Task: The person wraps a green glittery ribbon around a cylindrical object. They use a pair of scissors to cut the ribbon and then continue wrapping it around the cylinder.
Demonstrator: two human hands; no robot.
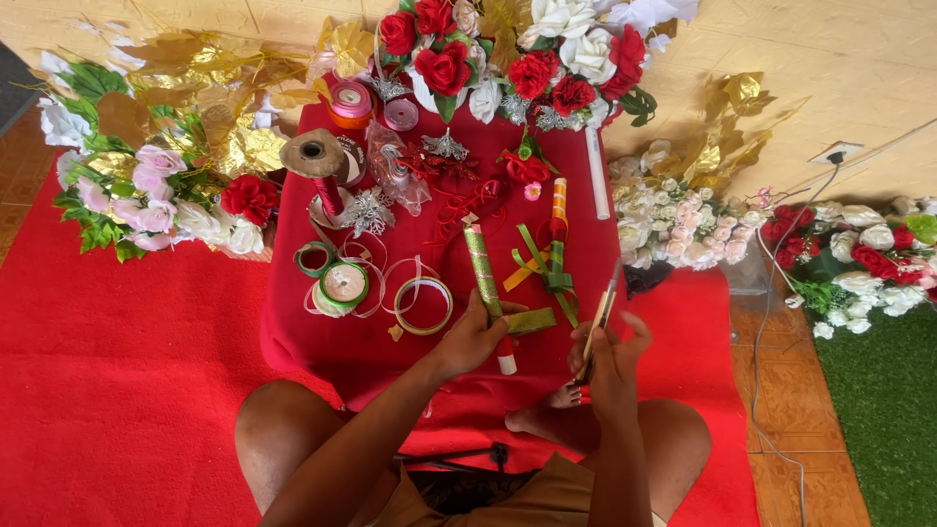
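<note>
Head view, lower centre: left hand (475, 337) fingers pinch a green-wrapped stick (485, 283) over the red counter (322, 332); right hand (613, 356) fingers clasp scissors (597, 322). Judged trimming stage; cutting demands steady alignment.

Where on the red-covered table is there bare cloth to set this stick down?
Bare cloth lies along the near left edge of the red-draped low table, below the green ribbon spools, and in a patch beside the white tube. The middle and far edge are crowded with ribbons and the red and white flower bouquet. The left hand grips the glittery green stick; the right hand holds scissors.
</note>
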